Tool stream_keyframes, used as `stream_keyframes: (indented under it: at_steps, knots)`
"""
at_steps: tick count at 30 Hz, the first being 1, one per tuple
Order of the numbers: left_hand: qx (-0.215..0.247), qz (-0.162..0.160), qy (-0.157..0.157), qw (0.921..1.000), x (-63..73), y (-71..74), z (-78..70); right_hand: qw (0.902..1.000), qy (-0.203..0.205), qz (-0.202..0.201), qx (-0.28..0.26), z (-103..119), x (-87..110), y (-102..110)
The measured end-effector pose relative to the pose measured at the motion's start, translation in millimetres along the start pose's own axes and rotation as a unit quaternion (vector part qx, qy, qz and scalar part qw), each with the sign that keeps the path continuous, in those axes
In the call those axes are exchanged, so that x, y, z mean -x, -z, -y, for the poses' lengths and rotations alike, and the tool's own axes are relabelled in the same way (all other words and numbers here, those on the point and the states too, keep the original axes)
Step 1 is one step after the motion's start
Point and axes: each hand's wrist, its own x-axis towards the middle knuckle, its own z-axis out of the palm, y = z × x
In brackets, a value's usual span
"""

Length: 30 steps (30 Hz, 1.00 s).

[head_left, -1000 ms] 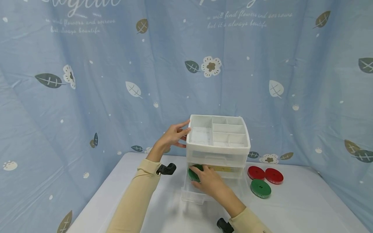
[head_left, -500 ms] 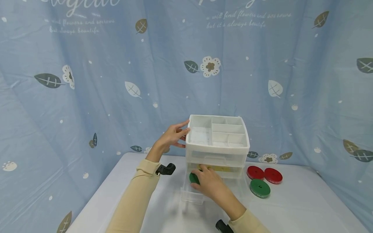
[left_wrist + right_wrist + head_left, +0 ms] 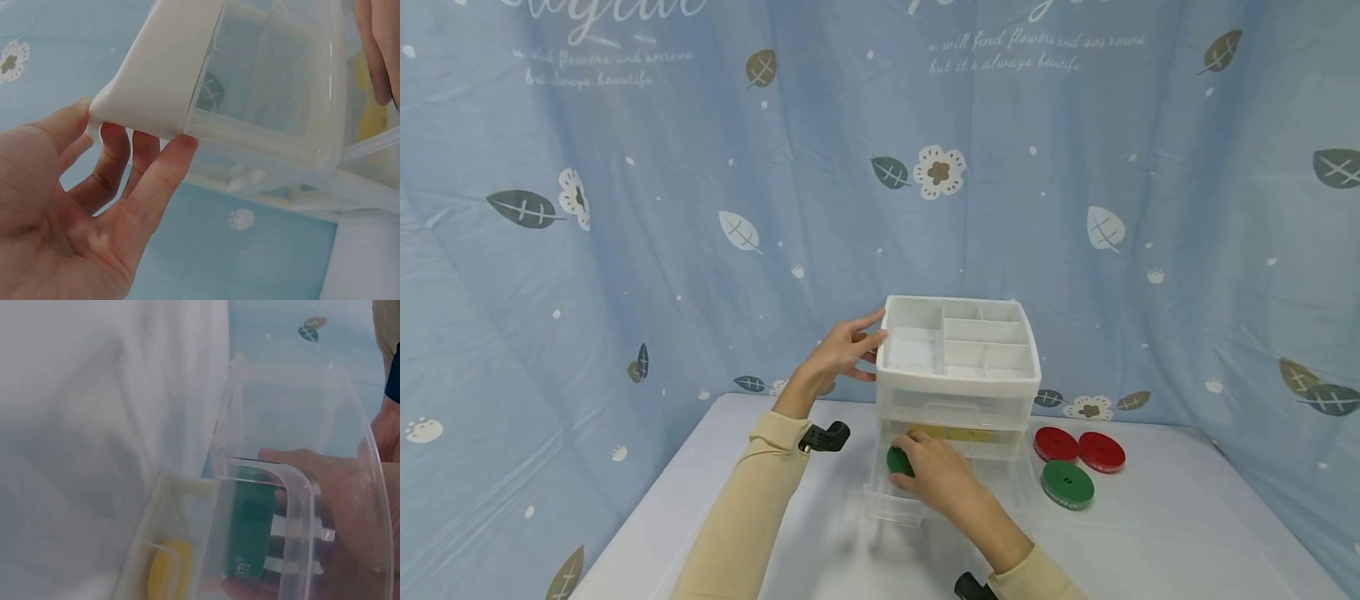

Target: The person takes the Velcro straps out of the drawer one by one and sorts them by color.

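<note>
A white and clear plastic drawer organizer (image 3: 958, 400) stands on the table with its lower drawer (image 3: 891, 507) pulled out. My left hand (image 3: 842, 350) grips its upper left side; in the left wrist view, thumb and fingers bend against the white top rim (image 3: 156, 69). Inside the pulled-out drawer my right hand (image 3: 943, 475) holds a green disc-shaped roll (image 3: 898, 461) between thumb and fingers. Through the clear drawer wall in the right wrist view, the green roll (image 3: 250, 531) shows pale lettering on its edge. Part of it is hidden behind the hand.
Two red rolls (image 3: 1056, 445) and another green roll (image 3: 1067, 485) lie on the table right of the organizer. Yellow things (image 3: 970, 434) show at the back of the open drawer. The organizer's top tray (image 3: 917, 350) has several compartments. A patterned curtain hangs behind.
My right hand has lowered the green roll slightly toward the drawer's floor, and its fingers have drawn back from the rear. The left hand stays on the organizer.
</note>
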Motion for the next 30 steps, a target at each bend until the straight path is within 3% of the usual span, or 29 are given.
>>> stream_keyframes:
  at_steps: [14,30]
  knots:
    - [0.000,-0.003,-0.001,1.0000,-0.4,1.1,1.2,0.9993,-0.015,-0.016,-0.029,-2,2.8,-1]
    - [0.005,0.000,0.001,1.0000,-0.4,-0.4,0.8,0.9976,-0.030,-0.003,-0.061,-3,10.9,18]
